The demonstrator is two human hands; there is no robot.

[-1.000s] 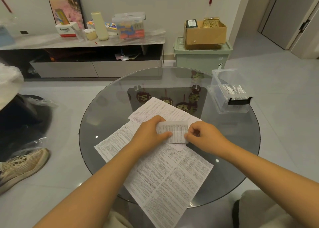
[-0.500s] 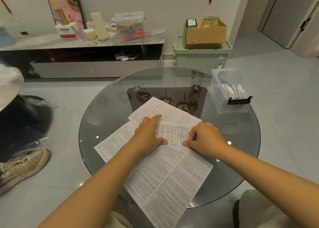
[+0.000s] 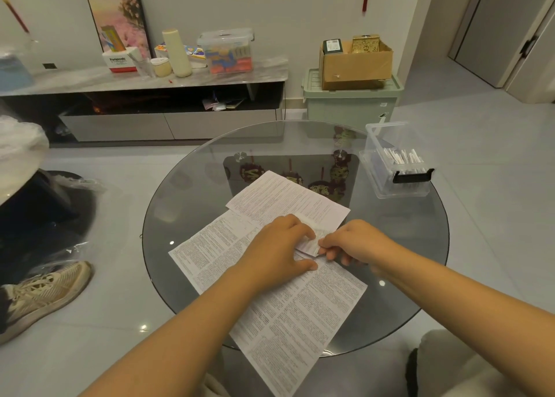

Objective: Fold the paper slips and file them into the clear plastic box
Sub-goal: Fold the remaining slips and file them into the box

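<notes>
a: so, what is being held between the two hands?

b: a small folded slip (image 3: pixel 310 242) is caught there, above the middle of the round glass table (image 3: pixel 186 198). it is pinched at its right edge by the curled fingers and thumb of the right hand (image 3: pixel 356 242). the left hand (image 3: pixel 277 246) is laid over its left part, fingers bent down onto the paper and the thumb stretched out below it. whether the slip is gripped by that hand or only pressed cannot be told, since most of it is hidden by the knuckles.

a: and what is found under it?

b: two printed sheets are spread flat. the large sheet (image 3: pixel 288 312) is laid nearest the person, slanted, with one corner carried past the table's near edge. the smaller sheet (image 3: pixel 285 200) is set beyond the hands and is overlapped at its near edge by the slip.

a: where is the box kept?

b: the clear plastic box (image 3: pixel 390 186) is stood at the far right of the table, well apart from the hands — its lid is tipped up at the back and a black clasp is seen on the near end. a row of folded slips (image 3: pixel 401 157) is packed upright inside.

a: anything noticed off the table?

b: a beige shoe (image 3: pixel 42 291) is seen on the floor at the left, and a cardboard box (image 3: pixel 357 63) is set on a green bin (image 3: pixel 351 105) by the wall.
</notes>
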